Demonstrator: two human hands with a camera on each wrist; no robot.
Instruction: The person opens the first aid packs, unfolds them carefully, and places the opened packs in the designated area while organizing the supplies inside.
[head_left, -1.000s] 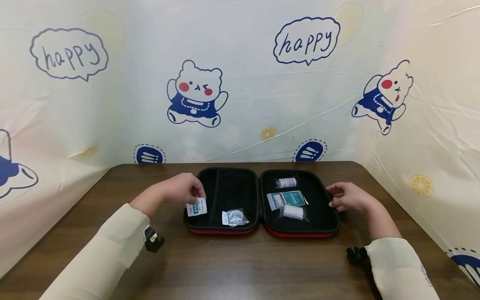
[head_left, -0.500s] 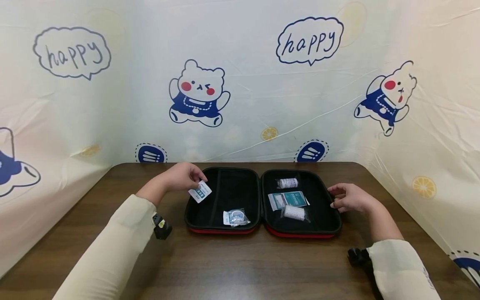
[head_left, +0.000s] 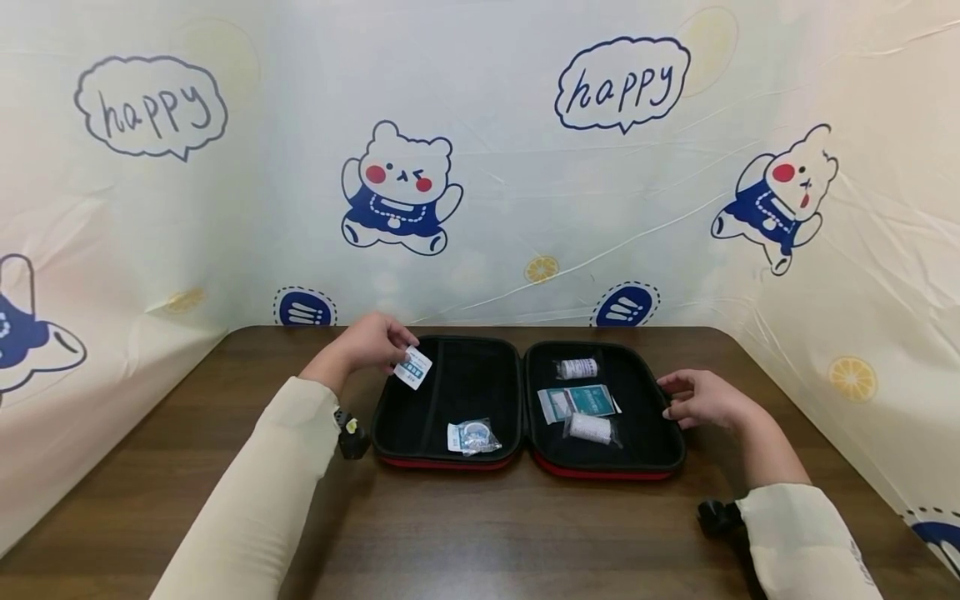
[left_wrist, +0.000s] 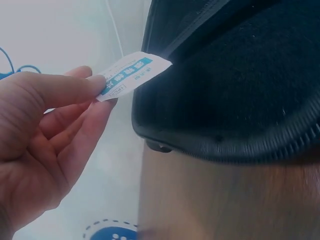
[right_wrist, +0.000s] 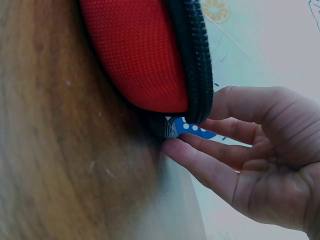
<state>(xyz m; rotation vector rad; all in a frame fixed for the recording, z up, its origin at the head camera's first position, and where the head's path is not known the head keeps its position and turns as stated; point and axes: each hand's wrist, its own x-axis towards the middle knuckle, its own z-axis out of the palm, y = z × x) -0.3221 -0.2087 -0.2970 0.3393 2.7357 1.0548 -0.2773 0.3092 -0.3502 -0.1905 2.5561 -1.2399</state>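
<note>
My left hand (head_left: 372,342) pinches a small square white sachet with a teal printed band (head_left: 413,367) between thumb and fingers. In the left wrist view the sachet (left_wrist: 135,75) juts out over the case's edge. Below it lies the left half of an open black zip case (head_left: 468,375) with a red outside. My right hand (head_left: 705,397) is at the outer edge of the case's right half; in the right wrist view its fairly straight fingers (right_wrist: 200,162) are at the zipped rim (right_wrist: 195,60). Whether they grip it is hard to tell.
A clear bag with a white roll (head_left: 474,436) lies in the left half's front. In the right half lie two wrapped white rolls (head_left: 577,367) and flat teal-and-white packets (head_left: 576,402). The case stands on a brown wooden table (head_left: 480,533) before a printed cloth backdrop.
My left hand has lifted the sachet from low in the case's left half, moving it up and slightly right towards the far left corner. The right hand keeps its place at the case's edge.
</note>
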